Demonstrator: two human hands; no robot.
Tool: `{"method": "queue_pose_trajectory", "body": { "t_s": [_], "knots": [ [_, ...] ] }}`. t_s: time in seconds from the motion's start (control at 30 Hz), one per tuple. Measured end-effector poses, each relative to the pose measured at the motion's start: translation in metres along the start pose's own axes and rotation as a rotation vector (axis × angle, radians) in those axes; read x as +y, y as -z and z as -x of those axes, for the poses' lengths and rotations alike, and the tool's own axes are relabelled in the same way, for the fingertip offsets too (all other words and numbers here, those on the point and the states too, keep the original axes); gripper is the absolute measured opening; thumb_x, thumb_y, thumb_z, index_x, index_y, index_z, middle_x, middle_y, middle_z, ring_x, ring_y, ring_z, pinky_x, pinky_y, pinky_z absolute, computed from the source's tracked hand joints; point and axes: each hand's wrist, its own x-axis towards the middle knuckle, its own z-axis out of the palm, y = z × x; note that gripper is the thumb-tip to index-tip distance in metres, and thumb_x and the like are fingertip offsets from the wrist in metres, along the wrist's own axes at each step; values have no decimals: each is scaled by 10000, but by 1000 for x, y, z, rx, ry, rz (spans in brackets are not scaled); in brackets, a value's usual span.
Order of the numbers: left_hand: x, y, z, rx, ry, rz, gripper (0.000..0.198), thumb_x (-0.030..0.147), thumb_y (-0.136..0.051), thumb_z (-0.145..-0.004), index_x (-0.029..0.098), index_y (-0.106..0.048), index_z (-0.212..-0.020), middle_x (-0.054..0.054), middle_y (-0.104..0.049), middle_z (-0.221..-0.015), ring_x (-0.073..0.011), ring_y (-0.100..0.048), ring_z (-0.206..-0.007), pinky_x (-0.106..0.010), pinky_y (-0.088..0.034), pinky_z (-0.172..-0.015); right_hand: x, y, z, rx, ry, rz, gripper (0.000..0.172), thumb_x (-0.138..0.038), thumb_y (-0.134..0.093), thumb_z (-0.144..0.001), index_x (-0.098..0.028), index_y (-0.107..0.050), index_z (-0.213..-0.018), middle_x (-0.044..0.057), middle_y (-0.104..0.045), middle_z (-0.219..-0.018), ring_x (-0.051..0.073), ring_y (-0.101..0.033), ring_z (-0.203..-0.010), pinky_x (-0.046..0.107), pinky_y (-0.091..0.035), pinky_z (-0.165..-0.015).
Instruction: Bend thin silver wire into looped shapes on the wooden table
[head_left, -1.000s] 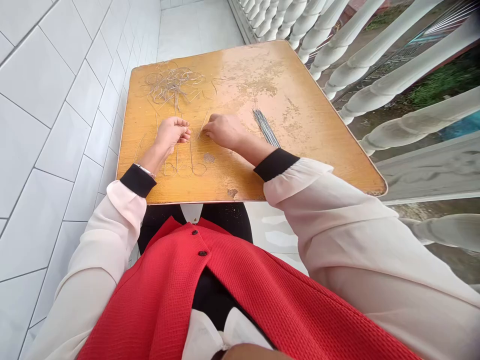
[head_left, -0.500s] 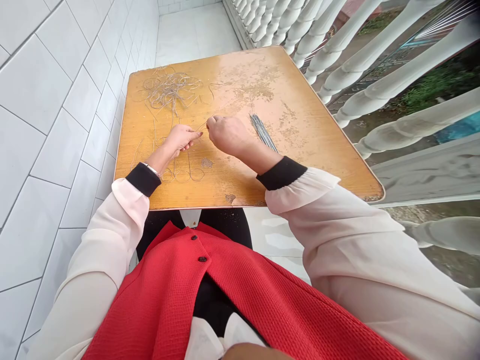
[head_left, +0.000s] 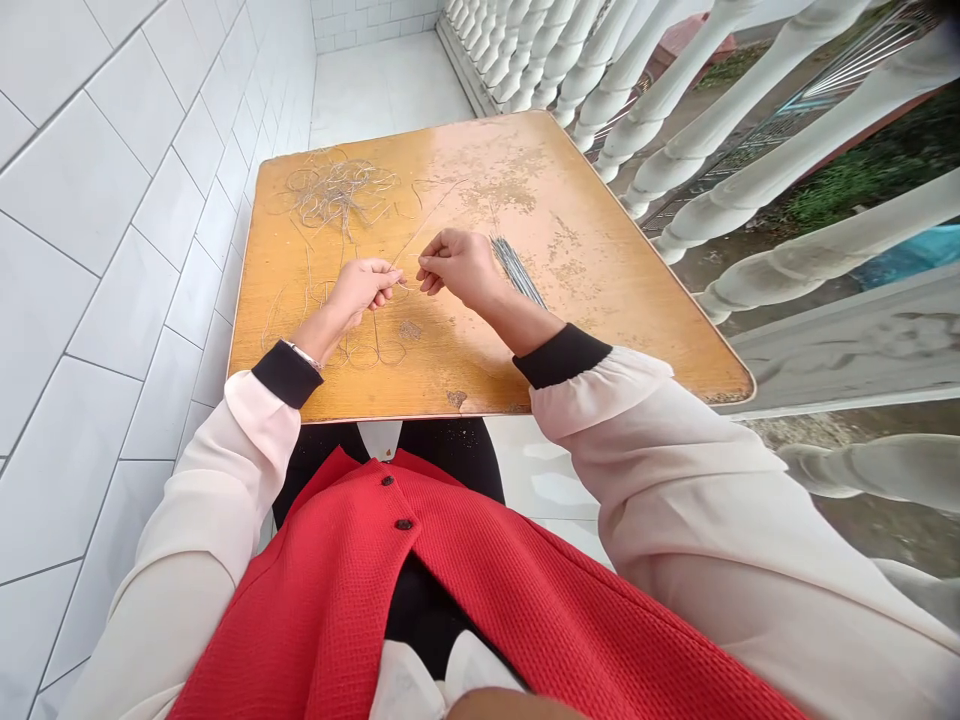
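Observation:
Over the middle of the wooden table (head_left: 600, 290), my left hand (head_left: 365, 287) pinches a thin wire (head_left: 420, 228) whose far end reaches up and right. Facing it, a small gap away, my right hand (head_left: 459, 268) has thumb and fingers pressed together near the wire; what they grip is too fine to make out. A tangled heap of bent wire (head_left: 341, 190) lies at the table's back left. Several looped wires (head_left: 377, 352) rest beside and below my left hand. Just right of my right hand is a bundle of straight grey wires (head_left: 517, 270).
A white tiled wall (head_left: 105, 240) runs along the left. White balusters (head_left: 705, 130) line the right side, beyond the table's edge. Small dark crumbs (head_left: 410, 329) and worn patches mark the tabletop. My lap is under the near edge.
My right hand has turned and its fingers show more. A long wire end now extends up and right between the hands. The view has shifted slightly.

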Motion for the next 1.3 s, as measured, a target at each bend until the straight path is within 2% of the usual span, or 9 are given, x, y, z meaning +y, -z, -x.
{"method": "queue_pose_trajectory", "body": {
  "t_s": [0.13,0.27,0.43,0.63,0.8,0.93,1.13,1.23,1.3],
  "knots": [
    [-3,1,-3,-12,25,13,299,71,-594,-962,126,-609,-669,74,-484,-472,-4,-383,-389,-158,-249,-418,2,1,-1,-28,58,100,196,-172,-697,-884,-204,-590,-723,-1,-659,-608,110,-599,-506,227,-492,-485],
    [-5,3,-6,-15,44,40,277,80,-598,-966,122,-618,-693,70,-506,-485,0,-401,-390,-148,-254,-415,0,3,-1,-21,108,197,110,-151,-686,-886,-177,-659,-782,12,-698,-678,103,-603,-530,232,-488,-539],
    [-6,3,-9,-8,76,27,259,96,-605,-968,124,-622,-711,67,-520,-489,-3,-411,-383,-151,-264,-417,-3,4,-1,-17,81,205,144,-83,-636,-894,-160,-695,-786,23,-709,-716,105,-605,-559,259,-506,-610],
    [-4,5,-8,4,108,-18,291,84,-610,-960,128,-599,-673,56,-529,-473,-15,-438,-387,-168,-298,-437,6,2,-10,-42,112,283,129,-118,-628,-893,-170,-729,-831,41,-733,-759,149,-649,-620,309,-534,-670],
    [15,27,7,95,41,-37,281,101,-593,-975,136,-597,-696,46,-556,-512,-17,-460,-416,-177,-312,-460,22,-7,-23,-128,198,492,183,-120,-605,-841,-179,-778,-851,90,-783,-849,238,-708,-786,389,-544,-795],
    [27,41,19,104,-41,-8,252,153,-529,-1019,133,-661,-805,45,-560,-551,-8,-448,-436,-160,-317,-476,32,-17,-34,-131,285,587,218,-137,-593,-812,-198,-798,-853,114,-799,-956,281,-711,-905,433,-545,-867],
    [24,38,24,101,-43,-39,188,227,-581,-1005,140,-681,-872,34,-586,-585,-13,-465,-452,-145,-330,-495,34,-11,-38,-98,143,493,269,-118,-587,-804,-158,-809,-950,89,-754,-735,234,-678,-715,394,-555,-757],
    [20,38,23,94,-46,-25,166,202,-580,-998,142,-679,-879,35,-589,-588,-14,-464,-454,-138,-333,-490,32,-3,-31,-70,188,499,229,-122,-600,-815,-183,-803,-902,103,-772,-829,250,-684,-790,411,-540,-803],
    [19,40,22,108,-54,-16,167,190,-579,-994,149,-675,-864,35,-592,-587,-14,-466,-452,-137,-336,-488,30,0,-22,-101,248,526,194,-165,-617,-828,-206,-796,-892,105,-777,-911,257,-680,-836,417,-529,-829]
  ]
}}
